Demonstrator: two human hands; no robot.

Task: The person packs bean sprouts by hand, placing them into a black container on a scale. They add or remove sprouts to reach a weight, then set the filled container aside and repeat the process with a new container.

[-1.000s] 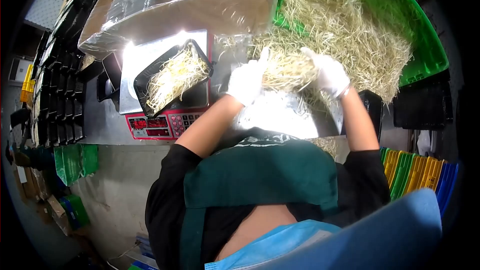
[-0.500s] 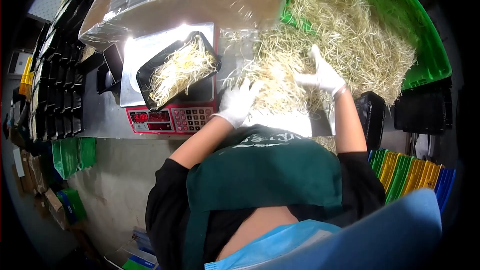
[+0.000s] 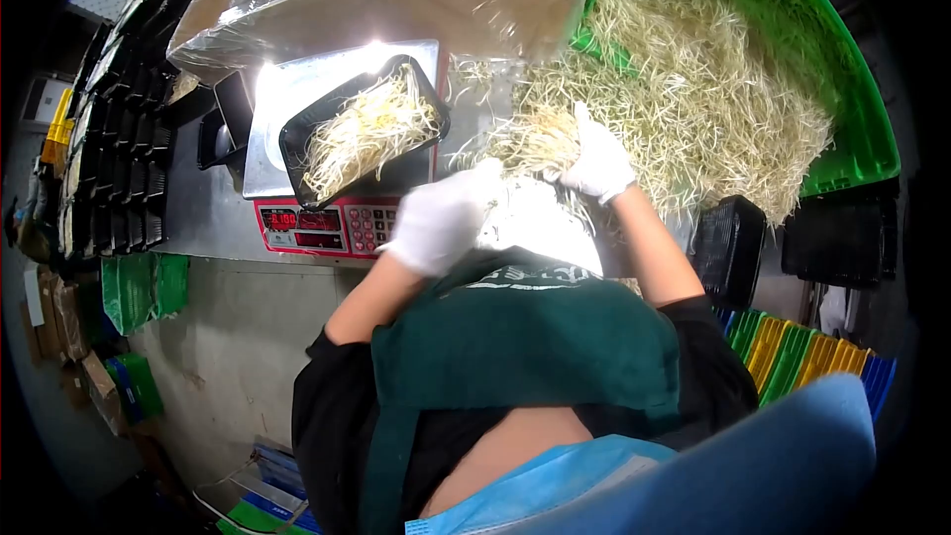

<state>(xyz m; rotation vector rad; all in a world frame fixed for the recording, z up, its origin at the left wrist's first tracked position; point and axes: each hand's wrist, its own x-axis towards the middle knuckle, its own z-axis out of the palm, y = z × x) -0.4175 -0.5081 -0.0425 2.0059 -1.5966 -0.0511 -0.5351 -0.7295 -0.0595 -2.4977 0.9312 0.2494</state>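
Observation:
My left hand [image 3: 443, 218], in a white glove, is blurred by motion at the near edge of the scale's keypad; its fingers are smeared. My right hand [image 3: 597, 157], also gloved, presses against a clump of pale bean sprouts [image 3: 540, 142] with its thumb up and fingers curled at the clump. A black tray [image 3: 290, 160] holding sprouts [image 3: 371, 134] lies tilted on the silver and red scale [image 3: 302, 228], whose display is lit red.
A large heap of sprouts [image 3: 713, 89] spills from a green crate [image 3: 862, 139] at the right. Stacked black trays [image 3: 124, 178] stand at the left, others [image 3: 728, 253] at the right. A film-wrapped box [image 3: 386, 25] is behind the scale.
My right hand has moved left and inward against the sprouts, and its fingers have curled. My left hand has drawn back toward me and left. The sprouts between them now form a smaller clump.

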